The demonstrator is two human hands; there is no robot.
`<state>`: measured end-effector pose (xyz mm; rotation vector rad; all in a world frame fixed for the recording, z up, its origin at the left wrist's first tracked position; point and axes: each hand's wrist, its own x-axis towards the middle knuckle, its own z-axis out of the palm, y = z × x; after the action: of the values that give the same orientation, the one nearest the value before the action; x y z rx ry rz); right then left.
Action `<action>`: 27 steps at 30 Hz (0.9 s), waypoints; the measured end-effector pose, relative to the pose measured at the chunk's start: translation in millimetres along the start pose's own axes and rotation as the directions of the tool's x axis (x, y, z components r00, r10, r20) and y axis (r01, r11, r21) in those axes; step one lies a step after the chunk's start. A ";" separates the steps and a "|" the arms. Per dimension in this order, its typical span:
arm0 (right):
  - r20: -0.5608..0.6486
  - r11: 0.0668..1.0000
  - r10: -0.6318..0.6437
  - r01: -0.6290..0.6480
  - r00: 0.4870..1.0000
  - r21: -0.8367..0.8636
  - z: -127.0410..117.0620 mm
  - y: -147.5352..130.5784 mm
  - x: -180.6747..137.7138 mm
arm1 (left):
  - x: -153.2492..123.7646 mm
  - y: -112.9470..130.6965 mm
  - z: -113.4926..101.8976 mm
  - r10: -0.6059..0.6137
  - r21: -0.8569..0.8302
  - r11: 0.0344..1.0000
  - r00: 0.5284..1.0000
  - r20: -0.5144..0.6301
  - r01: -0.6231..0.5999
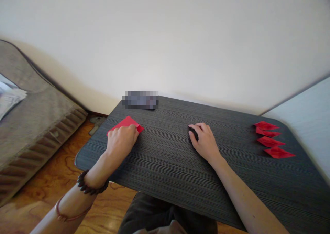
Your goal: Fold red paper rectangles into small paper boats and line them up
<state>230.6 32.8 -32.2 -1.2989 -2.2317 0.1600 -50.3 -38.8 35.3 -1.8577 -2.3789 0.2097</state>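
At the left side of the dark table (165,158), red square paper (127,121) lies flat, a corner pointing toward the wall. My left hand (122,137) is over it, thumb and fingers pinched at its right corner, where a small bit is turned up. Whether it is one sheet or a stack, I cannot tell. My right hand (205,141) rests on the bare tabletop right of the middle. Its fingers are curved, with a gap between thumb and forefinger and nothing visible in it.
Several folded red paper pieces (270,142) with pointed ends stand in a column at the table's right. A blurred flat item (140,100) lies at the back left corner. The white wall (180,48) borders the far edge, and a grey-brown bed (38,124) is on the left.
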 end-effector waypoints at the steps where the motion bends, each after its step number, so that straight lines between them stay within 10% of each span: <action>1: -0.003 1.000 0.000 0.000 1.000 0.003 0.4 0.4 0.0 | 1.3 -1.7 -1.3 -0.025 0.002 1.000 1.000 -0.019 0.025; 13: -0.001 0.999 0.026 -0.026 1.000 0.030 2.5 1.8 -0.2 | -12.6 10.4 -14.0 -0.048 -0.112 0.994 0.965 -0.256 0.020; 20: 0.001 0.937 0.096 -0.090 0.995 0.336 -6.0 6.9 0.1 | 1.0 64.9 -26.8 0.227 -0.375 0.745 0.738 -0.636 -0.552; 27: 0.087 0.645 0.275 -0.250 0.958 0.722 -11.1 28.4 3.5 | 39.8 127.4 -0.6 0.230 -0.832 0.389 0.916 -0.328 -0.395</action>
<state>256.8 48.9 -31.7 -1.1174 -1.6237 1.0282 61.8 30.2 13.2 -2.5448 -2.0857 -1.4282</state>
